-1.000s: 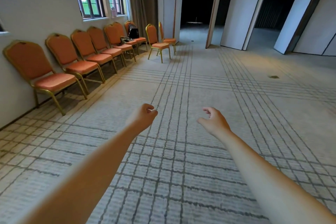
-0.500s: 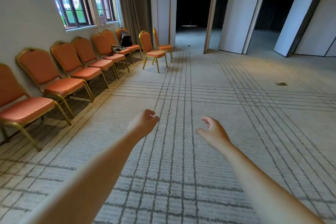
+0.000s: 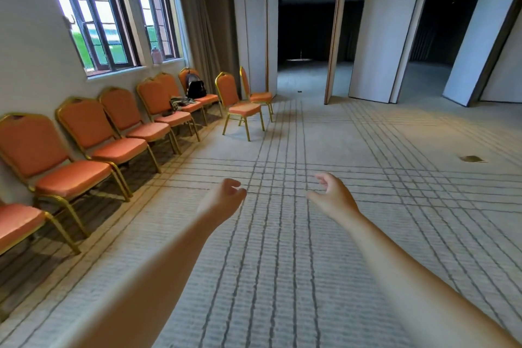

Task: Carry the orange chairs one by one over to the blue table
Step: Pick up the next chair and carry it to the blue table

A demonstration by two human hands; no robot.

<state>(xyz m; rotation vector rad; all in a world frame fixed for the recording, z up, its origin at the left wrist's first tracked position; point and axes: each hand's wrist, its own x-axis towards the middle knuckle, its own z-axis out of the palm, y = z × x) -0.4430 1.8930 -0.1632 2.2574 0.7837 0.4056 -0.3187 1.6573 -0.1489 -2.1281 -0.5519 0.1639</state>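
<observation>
Head: orange chairs (image 3: 73, 178) along wall (image 3: 28, 51) face right; left hand (image 3: 223, 200), right hand (image 3: 333, 198) fingers (image 3: 323, 178) relaxed.

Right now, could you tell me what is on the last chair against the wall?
A black backpack stands on the seat, covering part of the backrest; its contents are unseen.

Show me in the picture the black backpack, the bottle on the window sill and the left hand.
black backpack (image 3: 195, 89): head view, middle of its front.
bottle (image 3: 156, 55): head view, middle of its body.
left hand (image 3: 223, 200): head view, back of the hand.
</observation>
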